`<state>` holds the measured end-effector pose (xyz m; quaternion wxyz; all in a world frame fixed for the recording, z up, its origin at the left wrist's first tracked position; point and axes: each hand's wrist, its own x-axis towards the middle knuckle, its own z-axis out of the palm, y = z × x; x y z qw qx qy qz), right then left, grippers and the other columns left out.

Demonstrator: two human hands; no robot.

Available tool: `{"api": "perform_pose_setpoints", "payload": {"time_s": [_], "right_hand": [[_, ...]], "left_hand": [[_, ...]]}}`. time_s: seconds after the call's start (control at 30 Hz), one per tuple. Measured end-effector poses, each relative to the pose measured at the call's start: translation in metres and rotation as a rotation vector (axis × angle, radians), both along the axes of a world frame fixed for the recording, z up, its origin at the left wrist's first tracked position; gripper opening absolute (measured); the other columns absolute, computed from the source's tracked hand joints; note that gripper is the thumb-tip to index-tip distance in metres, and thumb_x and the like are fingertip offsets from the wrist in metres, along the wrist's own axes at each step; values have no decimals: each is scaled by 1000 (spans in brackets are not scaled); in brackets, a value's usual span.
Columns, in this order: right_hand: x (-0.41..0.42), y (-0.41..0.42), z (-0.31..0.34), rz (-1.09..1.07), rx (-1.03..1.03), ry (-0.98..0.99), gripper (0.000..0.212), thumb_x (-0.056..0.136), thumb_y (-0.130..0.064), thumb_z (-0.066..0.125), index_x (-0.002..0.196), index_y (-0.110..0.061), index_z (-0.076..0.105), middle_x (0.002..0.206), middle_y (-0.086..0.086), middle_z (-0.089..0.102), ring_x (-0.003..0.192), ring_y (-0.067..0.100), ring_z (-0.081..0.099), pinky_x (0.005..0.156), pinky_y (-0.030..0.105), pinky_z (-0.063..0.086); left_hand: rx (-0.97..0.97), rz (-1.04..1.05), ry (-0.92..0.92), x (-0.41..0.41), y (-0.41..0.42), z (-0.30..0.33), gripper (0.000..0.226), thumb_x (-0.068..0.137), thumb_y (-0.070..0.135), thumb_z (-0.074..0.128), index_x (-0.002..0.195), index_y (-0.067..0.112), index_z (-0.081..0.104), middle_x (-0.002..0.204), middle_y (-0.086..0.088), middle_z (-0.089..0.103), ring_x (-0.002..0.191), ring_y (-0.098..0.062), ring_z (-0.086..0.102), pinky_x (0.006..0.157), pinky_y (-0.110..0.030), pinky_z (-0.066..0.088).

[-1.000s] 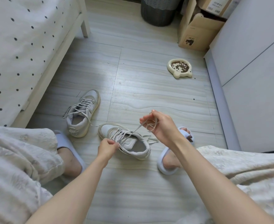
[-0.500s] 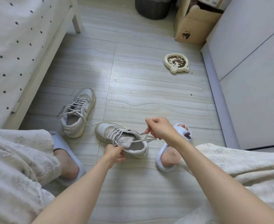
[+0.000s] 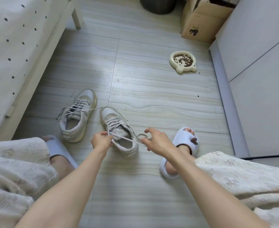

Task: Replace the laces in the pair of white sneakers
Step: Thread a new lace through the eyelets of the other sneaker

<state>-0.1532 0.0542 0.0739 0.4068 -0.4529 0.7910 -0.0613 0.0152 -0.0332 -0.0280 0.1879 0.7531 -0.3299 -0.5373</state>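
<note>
A single wide-angle camera, worn on the person's head, is looking forward and steeply down at the floor [image 3: 152, 89] between the knees. Both forearms are entering from the bottom edge, and the left hand [image 3: 101, 141] and right hand [image 3: 157, 142] are sitting close below the lens, near mid-frame. The bed [image 3: 12, 46] is bending along the left edge, and a cabinet [image 3: 259, 63] is running along the right.
</note>
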Motion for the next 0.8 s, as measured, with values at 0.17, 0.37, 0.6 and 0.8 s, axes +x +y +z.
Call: {"api": "perform_pose_setpoints", "payload": {"time_s": [0.17, 0.37, 0.6, 0.8], "right_hand": [[3, 8, -18, 15, 65, -55, 27, 89, -23, 55, 81, 0, 67, 86, 22, 66, 70, 17, 46, 62, 30, 34], [4, 4, -35, 40, 109, -130, 21, 89, -22, 54, 85, -13, 73, 58, -7, 53, 63, 11, 49, 53, 16, 35], [-14, -13, -57, 143, 348, -286, 14, 86, -27, 61, 82, -22, 74, 72, -11, 65, 69, 1, 54, 67, 16, 43], [-18, -58, -85, -245, 6, -206, 18, 93, -19, 48, 91, -20, 66, 84, -3, 67, 87, 19, 64, 80, 31, 47]], "left_hand": [[-61, -38, -27, -1, -23, -1, 26, 77, -3, 62, 103, 2, 65, 90, -20, 66, 59, -23, 61, 78, -44, 57], [-135, -154, -96, 0, -41, -11, 14, 79, 15, 65, 92, 16, 70, 78, -11, 68, 80, -29, 66, 82, -42, 55], [-213, -309, -116, 2, -41, -13, 23, 88, 22, 56, 104, 16, 70, 93, -8, 69, 87, -24, 62, 81, -30, 48], [-174, -273, 6, -2, -26, -20, 38, 80, 27, 66, 115, 23, 52, 118, -7, 55, 105, -22, 56, 96, -39, 45]]}}
